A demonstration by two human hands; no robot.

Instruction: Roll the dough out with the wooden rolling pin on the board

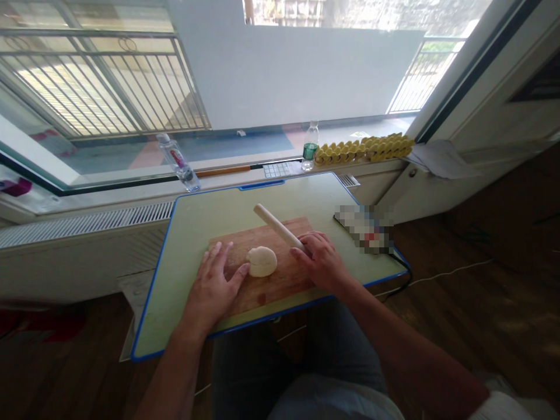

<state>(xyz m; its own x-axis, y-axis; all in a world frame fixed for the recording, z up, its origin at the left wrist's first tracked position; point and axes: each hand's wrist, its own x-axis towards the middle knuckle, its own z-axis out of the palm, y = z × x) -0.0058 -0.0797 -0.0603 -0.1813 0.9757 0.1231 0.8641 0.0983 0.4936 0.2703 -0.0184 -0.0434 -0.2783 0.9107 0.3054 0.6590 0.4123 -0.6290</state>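
A pale round of dough [262, 262] lies flattened on a wooden cutting board [249, 294]. My left hand [217, 280] rests on the board's left side with its fingers spread, the thumb tip at the dough's left edge. In my right hand [321, 256] is a light-coloured rolling pin [276, 225], gripped near its lower end. The pin slants up and to the left, its far end beyond the board's back edge. It sits to the right of the dough, apart from it.
The board lies on a pale green table [175, 303] with a blue rim. A blurred-out device [365, 230] with a black cable is on the right. Two plastic bottles [178, 163] and yellow egg trays [365, 150] stand along the windowsill behind.
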